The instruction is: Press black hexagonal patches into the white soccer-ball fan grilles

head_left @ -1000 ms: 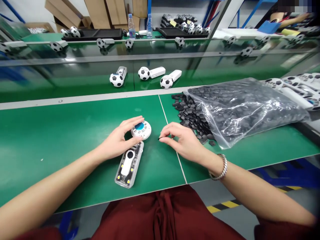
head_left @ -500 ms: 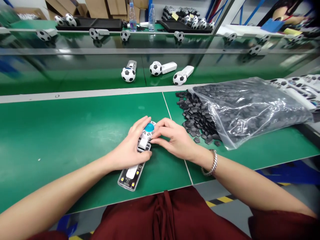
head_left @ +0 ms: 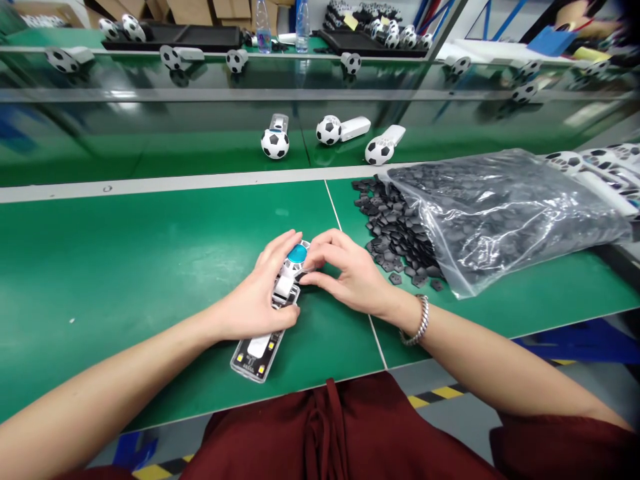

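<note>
A round white plastic housing (head_left: 295, 267) with a glossy blue centre disc (head_left: 297, 253) sits near the middle of the long green workbench mat (head_left: 125, 267), held between both hands. It lies over the far end of a clear rectangular plastic casing (head_left: 253, 360) with small yellow squares at its corners, and the casing's near end pokes out toward the bench's near edge.

The left hand (head_left: 255, 300) wraps the housing from the left, its fingers close together and curled over the top. The right hand (head_left: 350, 273) reaches in from the right, with its fingertips (head_left: 320, 257) bunched and clamped against the housing's right side. Whether they pinch anything small there is hidden. A silver chain bracelet (head_left: 416, 321) circles the right wrist.

Just right of the hands, a heap of small flat black pieces (head_left: 395, 233) spills across the mat from the mouth of a clear plastic bag (head_left: 505, 213) packed with more of them. Well beyond, on a glossy green shelf (head_left: 150, 147), lie white devices with black-and-white football heads (head_left: 275, 143). At the near edge, a dark red garment (head_left: 320, 433) shows below the bench.
</note>
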Demonstrator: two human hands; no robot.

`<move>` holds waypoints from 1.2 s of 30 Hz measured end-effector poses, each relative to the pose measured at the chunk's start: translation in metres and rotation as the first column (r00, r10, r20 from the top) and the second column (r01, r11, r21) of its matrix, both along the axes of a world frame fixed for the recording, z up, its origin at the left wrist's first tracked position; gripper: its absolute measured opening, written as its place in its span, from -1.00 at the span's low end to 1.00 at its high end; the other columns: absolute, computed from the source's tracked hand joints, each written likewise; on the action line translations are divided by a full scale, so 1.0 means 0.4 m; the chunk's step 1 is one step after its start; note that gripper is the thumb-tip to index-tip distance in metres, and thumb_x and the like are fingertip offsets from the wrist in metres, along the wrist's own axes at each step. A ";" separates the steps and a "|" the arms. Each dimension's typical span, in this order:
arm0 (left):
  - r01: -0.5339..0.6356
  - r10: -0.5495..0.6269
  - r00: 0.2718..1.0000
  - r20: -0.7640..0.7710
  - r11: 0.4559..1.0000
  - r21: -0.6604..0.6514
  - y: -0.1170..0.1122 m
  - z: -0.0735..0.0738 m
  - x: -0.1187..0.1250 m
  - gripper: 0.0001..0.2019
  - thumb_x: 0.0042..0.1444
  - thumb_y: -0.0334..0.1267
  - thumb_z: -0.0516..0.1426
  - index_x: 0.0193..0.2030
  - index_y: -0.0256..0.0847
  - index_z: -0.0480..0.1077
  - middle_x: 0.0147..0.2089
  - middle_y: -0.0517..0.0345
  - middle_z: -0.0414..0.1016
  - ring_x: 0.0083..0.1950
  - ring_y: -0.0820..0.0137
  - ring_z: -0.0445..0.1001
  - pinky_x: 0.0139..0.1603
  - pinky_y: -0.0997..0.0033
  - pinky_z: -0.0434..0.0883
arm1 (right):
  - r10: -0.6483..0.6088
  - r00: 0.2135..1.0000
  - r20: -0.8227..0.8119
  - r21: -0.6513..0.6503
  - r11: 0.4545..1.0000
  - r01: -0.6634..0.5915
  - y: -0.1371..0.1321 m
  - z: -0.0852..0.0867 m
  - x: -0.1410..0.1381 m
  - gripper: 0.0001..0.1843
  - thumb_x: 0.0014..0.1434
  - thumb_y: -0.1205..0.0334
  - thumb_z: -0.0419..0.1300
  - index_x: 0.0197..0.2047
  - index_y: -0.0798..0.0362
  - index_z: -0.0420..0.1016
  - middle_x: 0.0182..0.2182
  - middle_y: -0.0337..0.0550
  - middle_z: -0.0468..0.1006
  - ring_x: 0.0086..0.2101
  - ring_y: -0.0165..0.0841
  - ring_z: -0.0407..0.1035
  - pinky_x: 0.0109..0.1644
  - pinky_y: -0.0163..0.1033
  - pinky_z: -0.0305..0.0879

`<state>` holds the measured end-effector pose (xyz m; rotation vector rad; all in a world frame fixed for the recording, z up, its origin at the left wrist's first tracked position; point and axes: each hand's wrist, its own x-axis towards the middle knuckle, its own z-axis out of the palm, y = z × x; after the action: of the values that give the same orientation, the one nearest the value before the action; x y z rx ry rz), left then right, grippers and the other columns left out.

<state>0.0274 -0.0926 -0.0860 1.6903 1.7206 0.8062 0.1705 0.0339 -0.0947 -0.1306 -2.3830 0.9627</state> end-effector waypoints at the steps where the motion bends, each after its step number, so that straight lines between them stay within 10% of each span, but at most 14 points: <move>1: 0.001 -0.001 1.000 -0.001 1.000 0.003 0.000 0.000 0.000 -0.14 -0.16 -0.36 0.08 0.29 -0.09 -0.27 0.36 0.00 -0.30 0.37 0.14 -0.29 0.31 -0.06 -0.14 | -0.004 1.000 0.003 -0.004 1.000 0.004 0.002 0.000 -0.001 -0.84 0.07 0.21 0.22 -0.28 0.05 0.36 -0.29 -0.18 0.34 -0.32 -0.41 0.29 -0.20 -0.23 0.34; 8: 0.002 -0.002 1.000 -0.005 0.999 0.035 0.000 -0.003 -0.003 -0.08 -0.22 -0.37 0.11 0.29 -0.03 -0.27 0.35 0.04 -0.27 0.35 0.07 -0.24 0.30 -0.07 -0.10 | -0.032 0.999 0.037 0.041 0.999 0.030 0.011 0.004 -0.005 -0.57 0.04 0.10 0.24 -0.05 0.05 0.28 -0.10 -0.07 0.40 -0.05 -0.27 0.26 0.03 -0.11 0.27; 24: -0.020 0.024 0.999 -0.049 0.997 0.075 0.008 -0.009 0.004 -0.08 -0.23 -0.38 0.12 0.29 -0.10 -0.25 0.33 -0.03 -0.25 0.35 0.11 -0.25 0.31 -0.02 -0.09 | 0.039 0.992 0.117 -0.047 0.998 -0.034 0.025 -0.001 -0.019 -0.52 0.06 0.15 0.22 0.01 0.09 0.20 -0.09 -0.01 0.33 -0.07 -0.27 0.25 -0.24 -0.22 0.44; 36: -0.150 0.147 0.988 0.046 0.987 0.059 0.006 -0.030 0.019 -0.04 -0.19 -0.33 0.15 0.31 -0.11 -0.35 0.32 -0.10 -0.27 0.34 0.07 -0.16 0.28 -0.09 -0.06 | -0.037 0.941 0.336 0.024 0.999 0.031 0.009 0.034 -0.034 -0.49 0.07 0.16 0.21 0.04 0.21 0.23 -0.10 0.05 0.39 -0.11 -0.25 0.29 -0.07 -0.08 0.33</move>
<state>0.0350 -0.0904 -0.0981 1.5879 1.8263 0.9649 0.1569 0.0375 -0.0812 -0.3544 -2.6883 0.9655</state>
